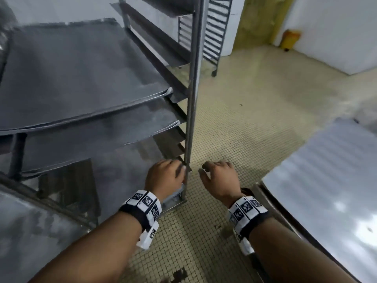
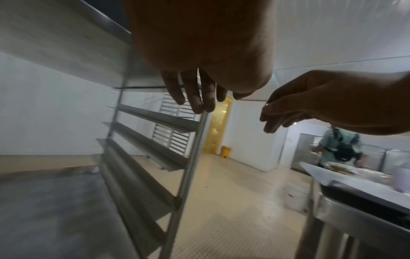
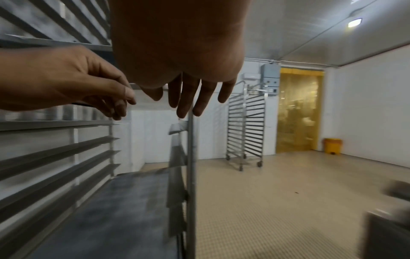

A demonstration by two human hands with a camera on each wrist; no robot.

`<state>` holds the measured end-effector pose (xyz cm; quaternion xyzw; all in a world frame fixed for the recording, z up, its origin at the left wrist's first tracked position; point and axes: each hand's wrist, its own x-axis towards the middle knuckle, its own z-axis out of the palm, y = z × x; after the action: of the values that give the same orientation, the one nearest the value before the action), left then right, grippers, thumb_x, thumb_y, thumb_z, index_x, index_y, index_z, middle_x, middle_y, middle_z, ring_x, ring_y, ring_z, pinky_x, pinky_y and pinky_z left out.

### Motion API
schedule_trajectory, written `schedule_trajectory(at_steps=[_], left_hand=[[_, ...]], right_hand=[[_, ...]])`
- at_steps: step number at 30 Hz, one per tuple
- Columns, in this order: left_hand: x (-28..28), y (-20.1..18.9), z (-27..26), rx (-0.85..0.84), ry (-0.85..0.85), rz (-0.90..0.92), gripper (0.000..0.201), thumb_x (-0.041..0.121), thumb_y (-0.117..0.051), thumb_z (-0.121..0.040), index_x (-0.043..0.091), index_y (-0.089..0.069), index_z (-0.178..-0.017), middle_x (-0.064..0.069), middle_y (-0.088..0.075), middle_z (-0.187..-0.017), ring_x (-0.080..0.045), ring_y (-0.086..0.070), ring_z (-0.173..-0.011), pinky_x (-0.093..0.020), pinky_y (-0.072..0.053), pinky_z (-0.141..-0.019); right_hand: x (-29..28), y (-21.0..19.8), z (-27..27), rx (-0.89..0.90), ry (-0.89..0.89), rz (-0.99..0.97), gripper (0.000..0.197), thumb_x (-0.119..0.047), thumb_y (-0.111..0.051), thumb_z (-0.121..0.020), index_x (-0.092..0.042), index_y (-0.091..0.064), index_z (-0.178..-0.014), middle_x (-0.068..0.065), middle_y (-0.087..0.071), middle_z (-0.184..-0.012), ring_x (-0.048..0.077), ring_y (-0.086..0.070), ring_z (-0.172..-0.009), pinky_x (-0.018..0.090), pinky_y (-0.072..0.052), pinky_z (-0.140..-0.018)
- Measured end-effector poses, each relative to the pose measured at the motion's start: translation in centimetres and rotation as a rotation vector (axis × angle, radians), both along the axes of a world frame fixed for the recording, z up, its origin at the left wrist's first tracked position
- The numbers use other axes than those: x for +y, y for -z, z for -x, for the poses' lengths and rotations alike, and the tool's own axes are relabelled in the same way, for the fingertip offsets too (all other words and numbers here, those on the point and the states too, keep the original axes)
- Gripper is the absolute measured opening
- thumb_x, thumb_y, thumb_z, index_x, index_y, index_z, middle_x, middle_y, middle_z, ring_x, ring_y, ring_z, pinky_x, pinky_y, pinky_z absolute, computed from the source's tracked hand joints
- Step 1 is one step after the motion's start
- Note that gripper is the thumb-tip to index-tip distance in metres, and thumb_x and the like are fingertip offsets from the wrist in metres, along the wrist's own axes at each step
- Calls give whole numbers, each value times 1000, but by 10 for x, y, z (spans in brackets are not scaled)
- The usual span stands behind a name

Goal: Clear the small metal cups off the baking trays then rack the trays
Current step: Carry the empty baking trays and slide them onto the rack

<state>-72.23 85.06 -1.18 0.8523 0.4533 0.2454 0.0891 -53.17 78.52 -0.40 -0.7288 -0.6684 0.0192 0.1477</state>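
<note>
Several dark grey baking trays (image 1: pixel 81 74) lie slid into the steel rack (image 1: pixel 191 99) on my left, one level above another (image 1: pixel 102 127). A lower tray (image 3: pixel 111 210) rests near the rack's base. My left hand (image 1: pixel 165 176) hovers low beside the rack's front post, fingers relaxed and holding nothing; whether it touches the post I cannot tell. My right hand (image 1: pixel 218 176) hangs just right of the post over the floor, fingers (image 3: pixel 195 94) straight and empty. Blurred metal shapes (image 3: pixel 55 113) on a rack shelf may be cups.
A steel table (image 1: pixel 326 180) stands close on my right, a white bucket (image 2: pixel 297 198) beneath it. A second wheeled rack (image 3: pixel 246 131) stands at the back wall near a yellow strip curtain (image 3: pixel 297 108) and yellow bin (image 1: pixel 289 39). Another person (image 2: pixel 339 149) works beyond the table.
</note>
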Motion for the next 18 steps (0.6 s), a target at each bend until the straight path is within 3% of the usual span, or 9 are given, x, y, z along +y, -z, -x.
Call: schedule_trajectory(at_steps=[4, 8, 12, 16, 18], left_hand=[[-15, -2, -69, 90, 171, 226, 27, 42, -53, -96, 18, -66, -95, -1, -70, -90, -24, -65, -82, -36, -54, -68], [-46, 1, -143, 415, 408, 384, 49, 53, -53, -95, 19, -60, -130, -3, -68, -120, -25, -62, -108, -40, -53, -90], [-93, 3, -210, 508, 567, 363, 49, 51, -54, -94, 23, -58, -134, -1, -65, -124, -23, -61, -111, -38, -52, -92], [-131, 15, -272, 419, 546, 351, 63, 50, -52, -94, 23, -40, -150, -3, -40, -152, -26, -42, -135, -43, -42, -107], [-140, 22, -294, 456, 472, 327, 69, 49, -53, -93, 22, -32, -154, -6, -29, -158, -30, -29, -142, -46, -35, -112]], right_hand=[[-55, 0, -55, 39, 217, 115, 34, -48, -44, -98, -23, -67, -102, -4, -72, -93, 23, -64, -88, 37, -45, -85], [-124, 6, -113, 135, 454, 285, 31, -47, -51, -94, -24, -65, -110, 2, -68, -104, 28, -63, -100, 36, -47, -79], [-203, 17, -171, 205, 670, 352, 44, -52, -54, -93, -25, -63, -126, 4, -64, -123, 28, -57, -119, 40, -49, -94], [-287, 24, -224, 252, 854, 377, 47, -50, -52, -95, -23, -57, -133, 5, -57, -136, 27, -49, -127, 43, -47, -99], [-327, 27, -246, 288, 940, 376, 50, -48, -53, -94, -23, -53, -137, 6, -54, -138, 28, -47, -128, 44, -47, -100]])
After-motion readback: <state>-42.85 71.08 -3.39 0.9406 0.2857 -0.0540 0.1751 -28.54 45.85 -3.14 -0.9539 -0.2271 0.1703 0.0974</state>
